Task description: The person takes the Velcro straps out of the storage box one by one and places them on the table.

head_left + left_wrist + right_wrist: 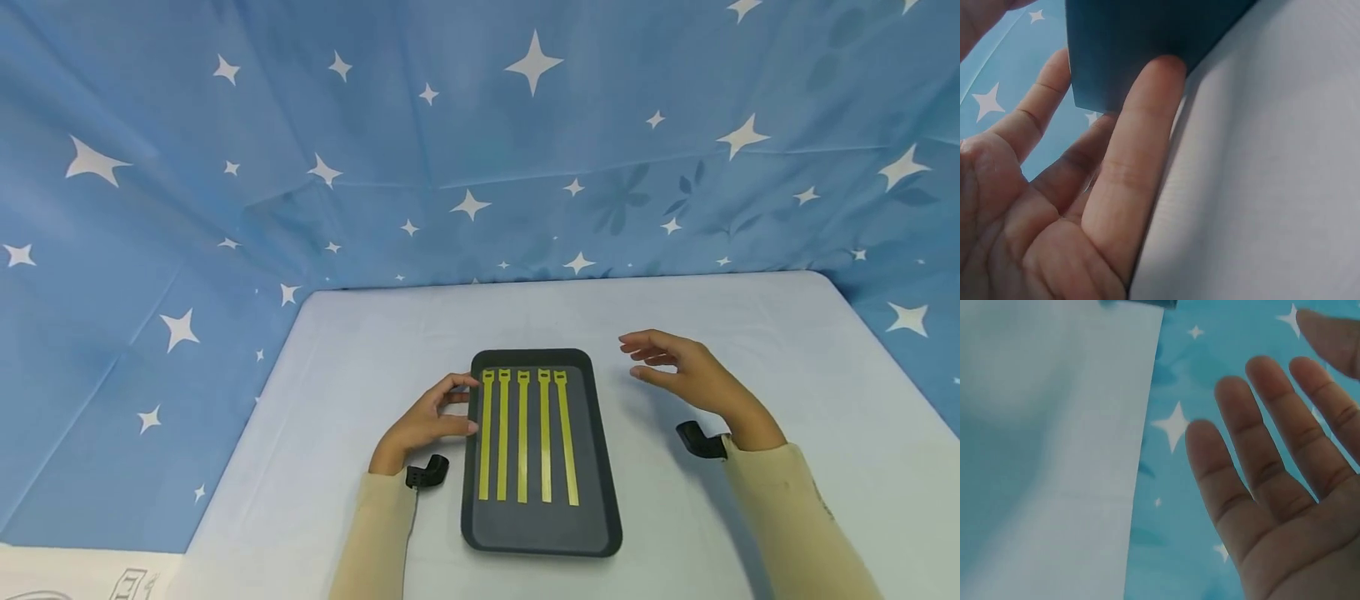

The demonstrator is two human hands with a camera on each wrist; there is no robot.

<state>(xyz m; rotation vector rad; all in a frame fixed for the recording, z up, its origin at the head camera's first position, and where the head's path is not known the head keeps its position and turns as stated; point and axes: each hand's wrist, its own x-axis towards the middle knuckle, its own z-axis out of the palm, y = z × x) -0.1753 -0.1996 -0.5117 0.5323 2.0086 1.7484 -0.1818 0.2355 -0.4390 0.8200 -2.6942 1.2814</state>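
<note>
A dark grey rectangular tray [551, 533] lies on the white table. Several yellow hook-and-loop cable ties [522, 433] are laid side by side in it, their slotted heads toward the far end. My left hand [426, 419] is at the tray's left side, with fingertips against its edge. Close up in the left wrist view, a finger [1138, 144] touches the tray's outer wall [1129, 44]. My right hand [678, 367] hovers to the right of the tray's far corner, apart from it. Its fingers [1241, 425] extend loosely and hold nothing.
White cloth covers the table [390, 333]. A blue curtain with white stars [465, 150] hangs behind it and along the left. Part of a pale printed surface [82, 575] shows at the lower left. Both wrists carry black camera mounts [427, 472].
</note>
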